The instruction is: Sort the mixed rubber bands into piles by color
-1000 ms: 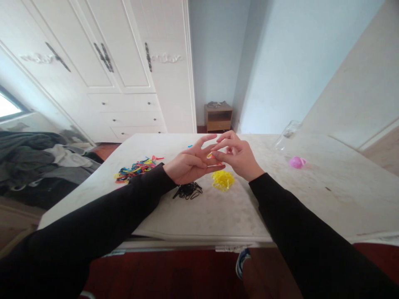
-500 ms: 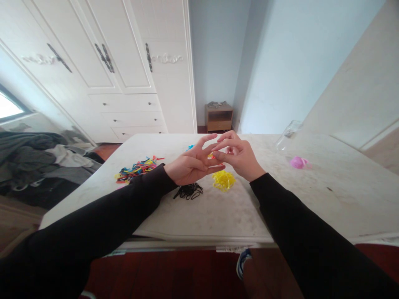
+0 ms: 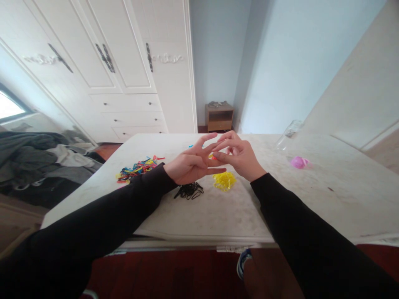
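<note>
My left hand is held over the table, palm turned up, its fingers stretched and spread. Against its fingers, my right hand pinches thumb and forefinger together at a small red and yellow rubber band; most of it is hidden, so I cannot tell how it sits on the left fingers. Below the hands lie a pile of yellow rubber bands and a pile of black rubber bands. A few blue bands show behind my left hand.
Mixed coloured rubber bands form a heap at the left of the white table. A crumpled pink item and a clear jar lying tilted are at the right. Clothes are piled beyond the left edge.
The fingers of both hands have shifted slightly around the red and yellow band, less of which shows now. The piles on the table have not moved.
</note>
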{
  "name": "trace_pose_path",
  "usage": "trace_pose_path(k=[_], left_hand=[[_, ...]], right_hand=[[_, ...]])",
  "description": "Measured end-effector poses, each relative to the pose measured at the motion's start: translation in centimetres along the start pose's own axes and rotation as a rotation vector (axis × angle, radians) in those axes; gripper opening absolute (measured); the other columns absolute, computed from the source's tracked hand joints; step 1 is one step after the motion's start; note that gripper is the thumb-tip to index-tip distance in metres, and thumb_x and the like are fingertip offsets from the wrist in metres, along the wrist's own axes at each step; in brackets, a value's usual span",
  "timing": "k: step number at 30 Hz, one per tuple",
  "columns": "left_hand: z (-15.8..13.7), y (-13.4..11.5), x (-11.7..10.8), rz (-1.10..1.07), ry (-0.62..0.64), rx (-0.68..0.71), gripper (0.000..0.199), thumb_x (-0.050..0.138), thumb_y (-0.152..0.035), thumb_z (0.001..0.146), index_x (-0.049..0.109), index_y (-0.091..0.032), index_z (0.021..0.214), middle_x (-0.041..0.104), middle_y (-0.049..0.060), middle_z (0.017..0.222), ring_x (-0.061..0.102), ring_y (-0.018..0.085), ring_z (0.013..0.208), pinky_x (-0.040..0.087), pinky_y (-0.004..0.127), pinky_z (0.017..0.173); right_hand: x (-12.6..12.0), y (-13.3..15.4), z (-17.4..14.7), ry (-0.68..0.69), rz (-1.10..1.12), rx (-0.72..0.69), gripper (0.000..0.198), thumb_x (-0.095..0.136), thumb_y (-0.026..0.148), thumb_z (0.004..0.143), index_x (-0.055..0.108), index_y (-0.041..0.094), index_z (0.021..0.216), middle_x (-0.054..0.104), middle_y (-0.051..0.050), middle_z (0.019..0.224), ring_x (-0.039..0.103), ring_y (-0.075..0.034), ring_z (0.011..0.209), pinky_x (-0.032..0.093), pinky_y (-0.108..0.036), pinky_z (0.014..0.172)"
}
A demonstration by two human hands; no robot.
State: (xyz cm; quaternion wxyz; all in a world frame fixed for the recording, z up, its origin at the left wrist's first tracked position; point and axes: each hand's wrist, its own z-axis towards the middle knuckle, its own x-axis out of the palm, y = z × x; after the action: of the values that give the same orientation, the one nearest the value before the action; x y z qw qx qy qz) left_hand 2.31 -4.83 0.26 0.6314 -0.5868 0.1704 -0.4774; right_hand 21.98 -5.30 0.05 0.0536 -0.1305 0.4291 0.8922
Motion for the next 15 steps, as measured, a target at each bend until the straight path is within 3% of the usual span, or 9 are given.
trace_pose_path(k=[5,9,12,15], left_hand=[[0.0,0.0,0.2,0.013,-0.033,0.004,0.074,0.056,0.0,0.076,0.052,-0.041,0.137,0.043,-0.003,0.162,0.064,0.027,0.128,0.044,0.063,0.114],[0.3,0.0,-0.3,0.065,-0.057,0.021,0.053,0.06,-0.008,0.084,0.057,-0.033,0.13,0.057,0.002,0.15,0.071,0.026,0.116,0.05,0.059,0.109],[0.7,0.1,-1.0,0.273,-0.136,0.097,0.035,0.071,-0.013,0.084,0.062,-0.023,0.116,0.071,0.006,0.124,0.075,0.023,0.103,0.057,0.047,0.1],[1.0,0.4,-1.6,0.516,-0.255,0.17,0.029,0.082,-0.02,0.08,0.064,-0.017,0.102,0.074,0.005,0.095,0.075,0.017,0.083,0.061,0.033,0.08]], right_hand=[[0.0,0.1,0.0,0.002,-0.012,-0.009,0.007,0.083,0.034,0.076,0.08,0.029,0.079,0.06,-0.003,0.101,0.052,-0.016,0.085,0.042,-0.032,0.067],[0.0,0.1,0.0,-0.015,-0.023,-0.004,0.006,0.083,0.033,0.076,0.08,0.028,0.078,0.061,-0.003,0.101,0.052,-0.016,0.084,0.042,-0.033,0.067],[-0.1,0.1,0.1,-0.055,-0.022,0.01,0.01,0.084,0.036,0.076,0.079,0.028,0.077,0.06,-0.003,0.098,0.053,-0.017,0.086,0.041,-0.033,0.067],[-0.1,0.1,0.2,-0.055,-0.014,0.015,0.016,0.085,0.041,0.075,0.078,0.027,0.076,0.059,-0.003,0.096,0.053,-0.017,0.086,0.04,-0.032,0.066]])
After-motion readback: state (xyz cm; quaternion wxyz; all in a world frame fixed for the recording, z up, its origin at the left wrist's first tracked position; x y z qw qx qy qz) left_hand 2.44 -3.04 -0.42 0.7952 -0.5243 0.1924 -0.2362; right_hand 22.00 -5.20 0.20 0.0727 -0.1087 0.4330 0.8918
